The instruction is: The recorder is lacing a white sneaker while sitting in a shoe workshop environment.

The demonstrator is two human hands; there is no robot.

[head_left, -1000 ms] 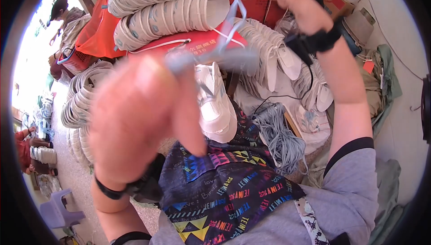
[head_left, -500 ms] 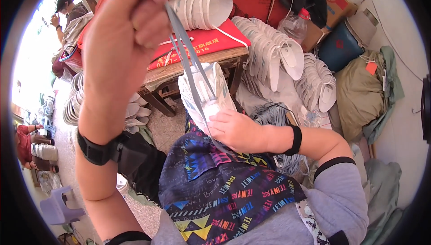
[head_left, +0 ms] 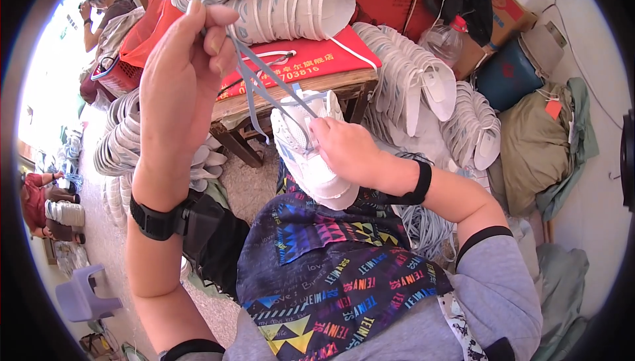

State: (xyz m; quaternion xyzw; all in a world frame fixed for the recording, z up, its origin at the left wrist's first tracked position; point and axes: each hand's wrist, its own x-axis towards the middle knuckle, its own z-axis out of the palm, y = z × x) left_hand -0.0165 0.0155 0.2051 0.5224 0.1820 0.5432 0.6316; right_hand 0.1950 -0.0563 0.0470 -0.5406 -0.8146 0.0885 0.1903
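Observation:
A white shoe upper [head_left: 317, 179] with grey-blue lacing is in front of my lap, its rounded toe toward me. My left hand [head_left: 182, 73] is raised at the upper left, its fingers closed on a grey-blue shoelace [head_left: 264, 93] whose strands slant down to the upper. One loose end of it hangs below that hand. On the upper's right side, my right hand [head_left: 350, 153] pinches the lace at the eyelets, and its fingertips partly hide the spot.
A wooden bench [head_left: 235, 113] with a red cloth [head_left: 344, 50] bears nested white uppers [head_left: 297, 14]. More stacked uppers [head_left: 410, 70] stand right of it, near a bundle of laces [head_left: 430, 232]. At far left are a purple stool [head_left: 86, 295] and other people.
My left hand has come down, and the lace strands hang less taut. My right hand has shifted from the toe up to the eyelets, uncovering the toe.

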